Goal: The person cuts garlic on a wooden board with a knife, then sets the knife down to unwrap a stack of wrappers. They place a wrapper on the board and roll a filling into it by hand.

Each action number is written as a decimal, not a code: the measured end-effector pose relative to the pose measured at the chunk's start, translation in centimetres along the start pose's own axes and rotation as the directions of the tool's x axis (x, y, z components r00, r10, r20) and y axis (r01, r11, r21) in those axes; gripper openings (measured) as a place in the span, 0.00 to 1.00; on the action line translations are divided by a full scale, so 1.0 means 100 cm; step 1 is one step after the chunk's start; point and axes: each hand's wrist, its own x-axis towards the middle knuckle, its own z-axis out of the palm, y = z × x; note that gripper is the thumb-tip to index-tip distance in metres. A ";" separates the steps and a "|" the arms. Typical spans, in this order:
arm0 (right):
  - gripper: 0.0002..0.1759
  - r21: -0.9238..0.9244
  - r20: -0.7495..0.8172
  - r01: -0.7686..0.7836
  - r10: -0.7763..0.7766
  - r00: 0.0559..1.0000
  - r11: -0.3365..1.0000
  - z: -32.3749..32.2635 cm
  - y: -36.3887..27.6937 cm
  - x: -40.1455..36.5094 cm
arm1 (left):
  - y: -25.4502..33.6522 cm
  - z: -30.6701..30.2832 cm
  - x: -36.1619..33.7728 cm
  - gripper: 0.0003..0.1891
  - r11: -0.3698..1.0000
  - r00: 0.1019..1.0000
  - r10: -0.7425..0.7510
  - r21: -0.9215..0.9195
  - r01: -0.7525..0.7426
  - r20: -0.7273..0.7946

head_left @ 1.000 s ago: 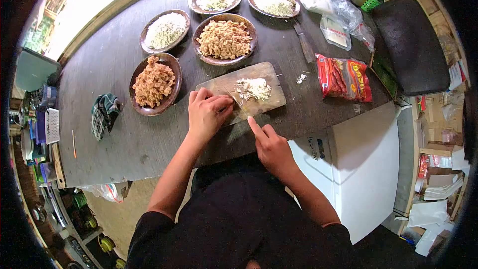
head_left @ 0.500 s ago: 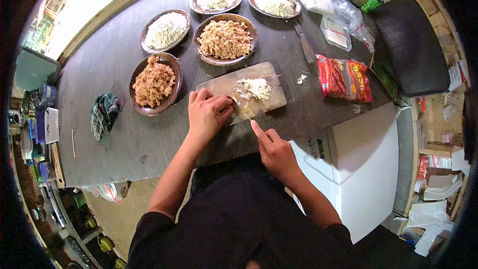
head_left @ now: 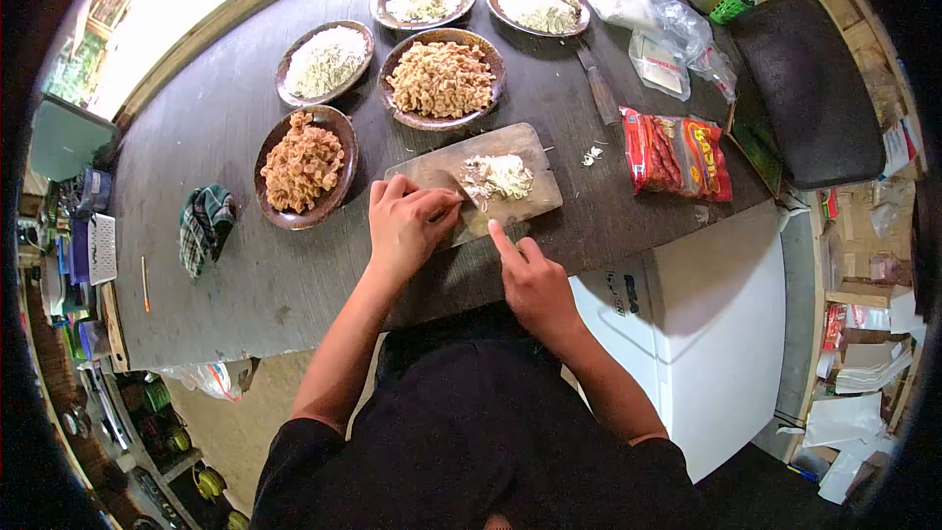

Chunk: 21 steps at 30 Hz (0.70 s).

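Observation:
A wooden cutting board lies near the table's front edge, with a small heap of pale shredded pieces on it. My left hand rests on the board's left part, fingertips pinched on something too small to make out. Just to the right, my right hand is closed round a knife, its index finger stretched along the top. The knife blade reaches up beside my left fingertips, left of the heap. Most of the handle is hidden in my palm.
Beyond the board, bowls of brown pieces and plates of white shreds stand on the dark table. A second knife, a red packet and plastic bags lie right; a checked cloth lies left.
My right hand has moved slightly up and to the left with the knife, whose blade now stands farther up beside my left fingertips. My left hand has hardly moved.

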 end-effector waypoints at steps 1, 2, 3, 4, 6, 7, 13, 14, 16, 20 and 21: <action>0.37 0.026 0.001 -0.017 0.017 1.000 1.000 -0.003 0.001 -0.002 | 0.001 0.000 -0.001 0.06 1.000 1.000 -0.011 -0.006 0.011 0.002; 0.37 0.052 0.004 -0.035 0.035 0.999 0.998 -0.006 0.002 -0.004 | 0.001 0.000 -0.001 0.06 1.000 1.000 -0.022 -0.012 0.022 0.004; 0.37 0.051 0.005 -0.034 0.034 0.999 0.998 -0.009 0.001 -0.006 | 0.000 0.001 -0.001 0.06 1.000 1.000 -0.023 -0.012 0.023 0.003; 0.36 0.068 0.007 -0.015 0.015 1.000 0.998 -0.012 0.000 -0.010 | -0.001 0.003 -0.002 0.06 1.000 1.000 -0.027 -0.004 0.027 0.005; 0.36 0.085 0.007 0.002 -0.002 1.000 0.996 -0.013 -0.002 -0.014 | -0.002 0.003 -0.002 0.06 1.000 1.000 -0.028 0.003 0.028 0.009; 0.36 0.078 0.019 0.008 -0.010 1.000 0.997 -0.012 -0.003 -0.015 | -0.001 0.002 -0.001 0.06 1.000 1.000 -0.020 -0.002 0.020 0.009; 0.37 0.049 0.044 0.016 -0.018 0.999 0.999 -0.006 -0.004 -0.009 | -0.001 0.001 -0.001 0.07 1.000 1.000 -0.019 -0.003 0.019 0.009; 0.38 0.012 0.062 0.012 -0.012 0.998 1.000 -0.004 -0.005 -0.007 | -0.001 0.001 -0.001 0.07 1.000 1.000 -0.020 -0.001 0.020 0.012; 0.39 0.005 0.064 0.009 -0.009 0.998 1.000 -0.003 -0.006 -0.003 | -0.002 0.002 -0.003 0.07 1.000 1.000 -0.026 0.000 0.026 0.017; 0.40 -0.034 0.038 0.037 -0.035 0.999 0.999 0.004 -0.003 0.007 | 0.002 0.000 -0.002 0.07 1.000 1.000 -0.011 0.003 0.011 0.005; 0.40 -0.034 0.035 0.037 -0.036 0.999 0.999 0.004 -0.002 0.008 | 0.003 -0.001 -0.001 0.07 1.000 1.000 -0.009 0.004 0.009 0.004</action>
